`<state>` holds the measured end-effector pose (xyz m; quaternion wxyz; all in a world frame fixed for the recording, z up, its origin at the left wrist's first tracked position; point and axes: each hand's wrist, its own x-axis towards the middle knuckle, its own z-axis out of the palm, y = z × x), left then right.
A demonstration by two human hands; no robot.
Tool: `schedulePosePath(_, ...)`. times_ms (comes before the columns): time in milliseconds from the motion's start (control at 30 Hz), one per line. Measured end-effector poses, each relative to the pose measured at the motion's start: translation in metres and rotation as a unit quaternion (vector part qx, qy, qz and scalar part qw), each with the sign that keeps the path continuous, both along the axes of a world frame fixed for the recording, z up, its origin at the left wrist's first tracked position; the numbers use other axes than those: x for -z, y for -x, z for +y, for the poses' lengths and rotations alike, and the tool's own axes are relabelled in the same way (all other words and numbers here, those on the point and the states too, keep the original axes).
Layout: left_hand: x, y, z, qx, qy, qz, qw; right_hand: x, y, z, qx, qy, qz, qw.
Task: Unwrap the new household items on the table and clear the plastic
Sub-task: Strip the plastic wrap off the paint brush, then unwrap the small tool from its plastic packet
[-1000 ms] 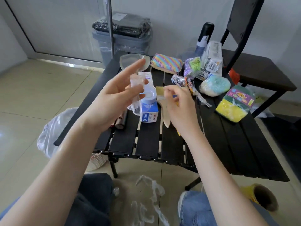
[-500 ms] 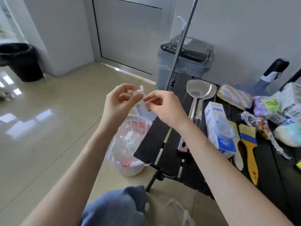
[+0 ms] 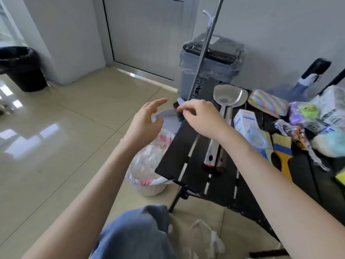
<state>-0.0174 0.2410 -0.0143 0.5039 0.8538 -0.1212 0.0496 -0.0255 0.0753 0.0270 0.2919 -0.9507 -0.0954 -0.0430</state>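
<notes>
the step looks like binning plastic: both hands hover over the lined basket (image 3: 147, 176) beside the table (image 3: 179, 146). the left hand (image 3: 147, 122) is released, fingers spread; the right hand (image 3: 199, 116) is curled, but i cannot tell whether it pinches a scrap. next, drop any scrap, then take another packet. counted: two ladles (image 3: 226, 99), one yellow brush (image 3: 281, 156), one blue-and-white box (image 3: 244, 120).

A plain indoor room of a home or flat: glossy beige floor tiles (image 3: 56, 128) fill the left of the frame, with bare pale walls and a grey metal-framed door (image 3: 141, 34) at upper centre. A grey pedal bin (image 3: 209, 71) stands at the wall, a black waste bin (image 3: 22, 68) at upper left, and a black slatted folding bench (image 3: 186, 146) at right carries household cleaning goods.
</notes>
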Motion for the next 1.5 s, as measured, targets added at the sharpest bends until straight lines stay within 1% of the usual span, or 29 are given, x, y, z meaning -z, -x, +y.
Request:
schedulePosePath(67, -0.016, 0.01, -0.026, 0.034, 0.018, -0.03, 0.999, -0.011, 0.013, -0.027, 0.033, -0.007, -0.052, 0.998)
schedulePosePath(133, -0.031, 0.022, -0.057, 0.076, 0.018, -0.058, 0.995, -0.023, 0.029, -0.061, 0.087, -0.03, -0.091, 0.992)
schedulePosePath(233, -0.044, 0.044, -0.107, 0.133, 0.006, -0.077, 0.988, -0.035, 0.057, -0.118, 0.173, -0.054, -0.127, 0.975)
schedulePosePath(300, -0.049, 0.06, -0.14, 0.161, -0.002, -0.09, 0.983, -0.036, 0.078, -0.154, 0.226, -0.05, -0.123, 0.965)
schedulePosePath(367, -0.05, 0.077, -0.171, 0.192, -0.025, -0.091, 0.977, -0.029, 0.098, -0.187, 0.275, -0.049, -0.097, 0.955)
schedulePosePath(467, -0.042, 0.096, -0.212, 0.233, -0.066, -0.098, 0.965, -0.007, 0.121, -0.223, 0.321, -0.033, -0.062, 0.944)
schedulePosePath(567, -0.027, 0.106, -0.243, 0.246, -0.121, -0.108, 0.956, 0.015, 0.13, -0.241, 0.343, -0.016, -0.005, 0.939)
schedulePosePath(633, -0.014, 0.109, -0.259, 0.253, -0.16, -0.104, 0.948, 0.03, 0.128, -0.247, 0.339, -0.009, 0.016, 0.94)
schedulePosePath(767, 0.009, 0.104, -0.282, 0.26, -0.287, -0.095, 0.917, 0.047, 0.109, -0.256, 0.323, 0.009, 0.0, 0.946)
schedulePosePath(833, 0.017, 0.1, -0.288, 0.252, -0.324, -0.079, 0.909, 0.051, 0.096, -0.26, 0.315, 0.021, -0.02, 0.949)
schedulePosePath(900, 0.022, 0.096, -0.29, 0.237, -0.341, -0.084, 0.906, 0.056, 0.084, -0.263, 0.309, 0.043, -0.028, 0.95)
schedulePosePath(1000, 0.025, 0.094, -0.291, 0.208, -0.333, -0.111, 0.913, 0.064, 0.072, -0.268, 0.327, 0.074, -0.055, 0.94)
schedulePosePath(1067, 0.026, 0.093, -0.29, 0.197, -0.318, -0.12, 0.92, 0.065, 0.07, -0.27, 0.347, 0.065, -0.075, 0.933)
schedulePosePath(1300, 0.03, 0.095, -0.288, 0.205, -0.289, -0.112, 0.929, 0.052, 0.087, -0.266, 0.375, -0.014, -0.115, 0.92)
schedulePosePath(1500, 0.023, 0.105, -0.283, 0.237, -0.208, -0.101, 0.944, 0.04, 0.107, -0.264, 0.399, -0.11, -0.149, 0.898)
